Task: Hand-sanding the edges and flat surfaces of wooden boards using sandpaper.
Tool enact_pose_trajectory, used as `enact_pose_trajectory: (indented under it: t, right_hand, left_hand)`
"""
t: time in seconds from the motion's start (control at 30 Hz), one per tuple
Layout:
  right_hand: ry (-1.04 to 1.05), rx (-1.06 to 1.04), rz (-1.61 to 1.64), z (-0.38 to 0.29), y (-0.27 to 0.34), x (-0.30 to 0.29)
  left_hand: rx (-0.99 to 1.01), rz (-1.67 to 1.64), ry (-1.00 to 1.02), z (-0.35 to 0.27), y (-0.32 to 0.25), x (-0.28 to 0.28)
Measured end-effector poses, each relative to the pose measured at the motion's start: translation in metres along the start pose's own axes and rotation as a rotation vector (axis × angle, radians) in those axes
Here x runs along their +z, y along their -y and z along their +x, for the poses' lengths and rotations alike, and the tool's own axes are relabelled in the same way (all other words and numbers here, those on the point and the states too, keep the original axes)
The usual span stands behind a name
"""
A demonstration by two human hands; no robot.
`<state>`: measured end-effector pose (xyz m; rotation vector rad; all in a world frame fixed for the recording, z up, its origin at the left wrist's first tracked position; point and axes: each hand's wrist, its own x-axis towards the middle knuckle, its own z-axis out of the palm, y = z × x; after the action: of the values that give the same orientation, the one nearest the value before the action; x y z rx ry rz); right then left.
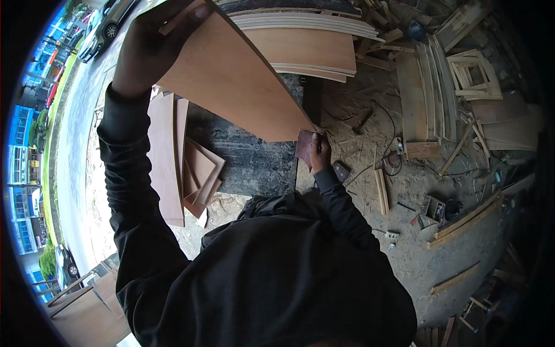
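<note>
A long plywood panel is raised at a slant before me, one end high at the upper left and the other low over the dark worktable. My left hand grips the panel's raised end, with the thumb lying on its face. Down at the lower right corner, my right hand holds a folded reddish-brown sheet, probably sandpaper, at the panel's edge. Part of the right hand's fingers is hidden behind the sheet and the corner.
Stacked plywood boards lie beyond the table. Leaning panels and smaller offcuts stand on the left. Wood strips, a power cord and a hammer lie on the littered floor at right. A street with a parked car borders the left.
</note>
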<state>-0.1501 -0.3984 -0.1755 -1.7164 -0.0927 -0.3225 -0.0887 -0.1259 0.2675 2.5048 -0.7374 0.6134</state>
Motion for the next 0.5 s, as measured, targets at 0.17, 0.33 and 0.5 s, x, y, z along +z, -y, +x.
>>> enact_pose_trajectory:
  t: [0.17, 0.33, 0.5]
  right_hand:
    - [-0.277, -0.107, -0.074, 0.019, 0.048, -0.034]
    - [-0.262, -0.455, -0.039, 0.097, 0.184, 0.04]
    - [-0.424, -0.789, -0.017, 0.185, 0.339, 0.059]
  left_hand:
    - [0.14, 0.294, 0.027, 0.012, 0.013, 0.016]
    - [0.214, 0.321, -0.053, 0.024, -0.028, 0.036]
    - [0.115, 0.339, -0.081, 0.027, -0.025, 0.045]
